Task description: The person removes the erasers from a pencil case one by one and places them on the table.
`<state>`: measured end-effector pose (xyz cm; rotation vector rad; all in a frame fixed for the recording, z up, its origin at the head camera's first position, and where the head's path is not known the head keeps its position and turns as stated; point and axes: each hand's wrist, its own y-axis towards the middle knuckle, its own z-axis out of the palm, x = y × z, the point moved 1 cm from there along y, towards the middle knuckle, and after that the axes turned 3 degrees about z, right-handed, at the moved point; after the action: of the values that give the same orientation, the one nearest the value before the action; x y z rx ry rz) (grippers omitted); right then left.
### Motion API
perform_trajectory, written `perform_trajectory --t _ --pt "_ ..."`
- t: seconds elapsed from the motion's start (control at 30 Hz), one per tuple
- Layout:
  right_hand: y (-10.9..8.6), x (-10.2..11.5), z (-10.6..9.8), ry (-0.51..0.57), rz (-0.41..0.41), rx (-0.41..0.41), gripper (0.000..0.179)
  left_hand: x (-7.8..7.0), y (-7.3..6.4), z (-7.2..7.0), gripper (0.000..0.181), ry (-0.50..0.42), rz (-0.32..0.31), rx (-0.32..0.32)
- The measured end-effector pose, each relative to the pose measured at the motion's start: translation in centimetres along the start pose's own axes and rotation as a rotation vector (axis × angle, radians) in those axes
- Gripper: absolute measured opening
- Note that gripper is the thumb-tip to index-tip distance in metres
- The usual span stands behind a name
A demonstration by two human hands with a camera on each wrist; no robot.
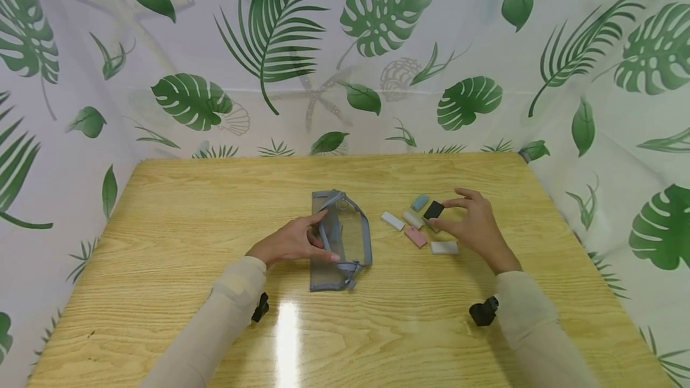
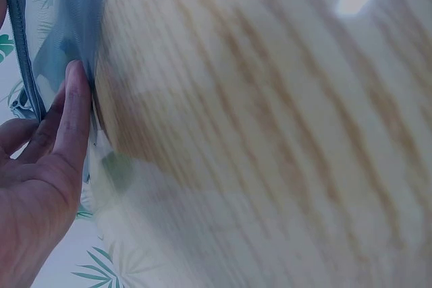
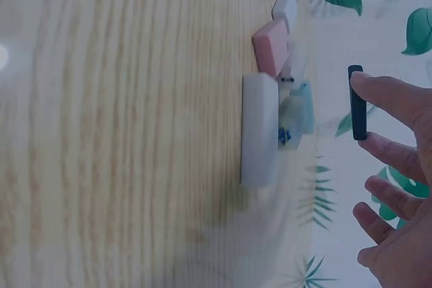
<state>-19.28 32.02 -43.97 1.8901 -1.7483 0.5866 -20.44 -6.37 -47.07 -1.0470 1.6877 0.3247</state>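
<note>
My left hand point(image 1: 293, 239) grips a blue-trimmed see-through zip pouch point(image 1: 368, 238), holding its mouth apart between thumb and fingers. In the left wrist view its fingers lie along the pouch's mesh side point(image 2: 74, 5). Between thumb and forefinger, my right hand point(image 1: 474, 223) pinches a black eraser point(image 1: 433, 210), which the right wrist view shows edge-on, raised off the table. Below and beside it lie a pink eraser point(image 1: 415, 236), a white one at the left point(image 1: 393, 221), a white one at the right point(image 1: 444, 248), a cream one point(image 1: 412, 219) and a light blue one point(image 1: 420, 202).
The wood-grain table point(image 1: 188, 214) carries the pouch left of the erasers. A leaf-printed cloth point(image 1: 323, 35) rises behind the table and along both sides. Black wrist cameras point(image 1: 483, 311) sit at both cuffs, and a bright reflection shows near the front.
</note>
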Motion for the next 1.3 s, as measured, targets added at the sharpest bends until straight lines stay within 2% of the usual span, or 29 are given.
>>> perform_trajectory --t 0.37,0.6,0.87,1.1,1.3 --pt "-0.6 -2.1 -0.6 0.023 0.064 -0.02 0.052 0.1 -0.1 0.0 0.113 0.016 0.002 -0.007" --pt "-0.9 -3.2 -0.6 -0.003 0.115 0.0 0.057 0.1 -0.1 -0.1 0.113 0.006 0.003 -0.008" --pt "-1.8 -4.0 -0.6 -0.031 0.108 -0.015 0.055 0.1 -0.1 -0.1 0.113 0.005 -0.003 -0.011" --pt "-2.4 -4.7 -0.5 -0.011 0.178 0.01 0.057 0.2 0.0 -0.1 0.114 0.013 -0.006 -0.009" --pt "-2.7 -5.5 -0.2 -0.017 0.17 -0.008 0.055 0.3 0.0 -0.1 0.114 0.017 -0.002 -0.007"
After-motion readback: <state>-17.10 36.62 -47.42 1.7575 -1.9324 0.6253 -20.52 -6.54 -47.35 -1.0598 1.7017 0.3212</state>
